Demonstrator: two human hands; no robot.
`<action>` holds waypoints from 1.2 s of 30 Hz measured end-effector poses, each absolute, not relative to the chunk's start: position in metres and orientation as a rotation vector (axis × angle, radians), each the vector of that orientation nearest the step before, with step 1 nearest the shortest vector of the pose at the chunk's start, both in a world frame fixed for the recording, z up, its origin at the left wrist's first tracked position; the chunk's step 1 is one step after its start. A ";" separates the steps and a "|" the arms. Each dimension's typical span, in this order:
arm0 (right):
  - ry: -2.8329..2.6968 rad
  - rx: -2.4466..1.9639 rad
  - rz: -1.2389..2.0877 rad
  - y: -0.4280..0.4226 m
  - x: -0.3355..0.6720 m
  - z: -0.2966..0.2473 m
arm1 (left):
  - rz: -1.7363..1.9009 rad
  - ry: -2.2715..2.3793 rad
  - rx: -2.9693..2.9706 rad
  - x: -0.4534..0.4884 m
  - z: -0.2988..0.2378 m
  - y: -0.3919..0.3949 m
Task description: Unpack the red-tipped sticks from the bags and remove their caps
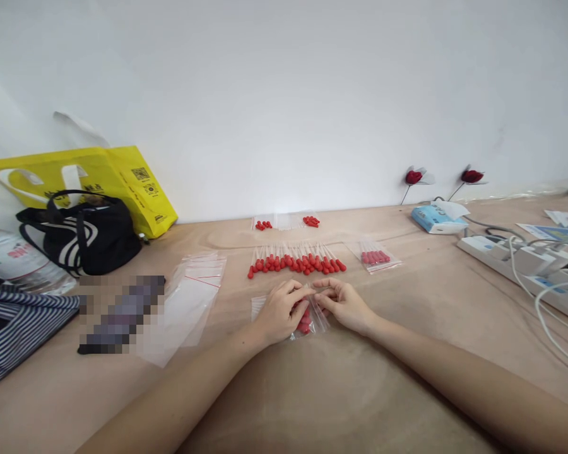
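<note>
My left hand (280,310) and my right hand (343,304) meet over a small clear zip bag (308,320) holding red-bulbed droppers. Both hands pinch the bag's upper edge, fingers closed on it, while the bag lies on the wooden table (407,302). Just beyond the hands lies a row of loose droppers (296,261) with red bulbs. A filled bag (375,256) rests to the right of that row. Two more small bags with red pieces (286,221) sit near the wall.
A stack of empty zip bags (189,302) lies at the left. A black bag (82,234) and a yellow bag (118,180) stand at the far left, striped cloth (14,328) below them. A power strip with cables (525,265), a blue box (438,219) and two red roses (414,177) are at the right.
</note>
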State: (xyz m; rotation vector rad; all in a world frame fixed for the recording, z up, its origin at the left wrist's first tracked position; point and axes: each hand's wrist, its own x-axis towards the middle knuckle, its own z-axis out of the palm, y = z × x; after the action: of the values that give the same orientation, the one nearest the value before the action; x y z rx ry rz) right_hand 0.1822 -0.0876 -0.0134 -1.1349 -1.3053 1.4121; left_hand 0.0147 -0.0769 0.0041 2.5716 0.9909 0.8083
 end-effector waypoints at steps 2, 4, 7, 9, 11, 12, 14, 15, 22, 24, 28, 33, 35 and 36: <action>-1.319 -1.147 1.400 -0.089 0.182 -0.012 | 0.797 0.991 2.572 0.015 0.005 -0.077; -1.329 -1.151 1.403 -0.090 0.182 -0.010 | 0.791 0.997 2.571 0.015 0.005 -0.078; -1.332 -1.144 1.414 -0.091 0.183 -0.009 | 0.805 0.992 2.569 0.015 0.005 -0.078; -1.342 -1.150 1.400 -0.091 0.183 -0.010 | 0.824 0.986 2.571 0.015 0.004 -0.078; -1.350 -1.161 1.394 -0.090 0.183 -0.011 | 0.836 0.983 2.573 0.015 0.003 -0.078; -1.349 -1.164 1.403 -0.090 0.183 -0.011 | 0.841 0.983 2.572 0.015 0.003 -0.078; -1.341 -1.163 1.435 -0.089 0.183 -0.011 | 0.852 0.982 2.563 0.014 0.003 -0.078; -1.339 -1.161 1.448 -0.089 0.183 -0.011 | 0.858 0.981 2.557 0.014 0.003 -0.078; -1.384 -1.147 1.418 -0.092 0.183 -0.006 | 0.813 1.022 2.484 0.017 0.009 -0.075; -1.418 -1.143 1.398 -0.091 0.183 -0.007 | 0.812 1.018 2.484 0.017 0.009 -0.075; -1.421 -1.113 1.420 -0.090 0.185 -0.010 | 0.828 0.975 2.537 0.017 0.008 -0.076; -1.376 -1.083 1.473 -0.089 0.186 -0.013 | 0.808 0.926 2.617 0.016 0.007 -0.076; -1.346 -1.084 1.501 -0.088 0.186 -0.014 | 0.796 0.935 2.626 0.016 0.007 -0.075; -1.336 -1.088 1.513 -0.087 0.186 -0.015 | 0.796 0.947 2.625 0.016 0.007 -0.075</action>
State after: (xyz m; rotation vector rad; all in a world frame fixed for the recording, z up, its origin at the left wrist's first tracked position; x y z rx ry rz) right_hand 0.1865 -0.0873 -0.0149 -1.0884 -1.3358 1.5126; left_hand 0.0160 -0.0752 0.0074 2.6247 0.9469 0.7956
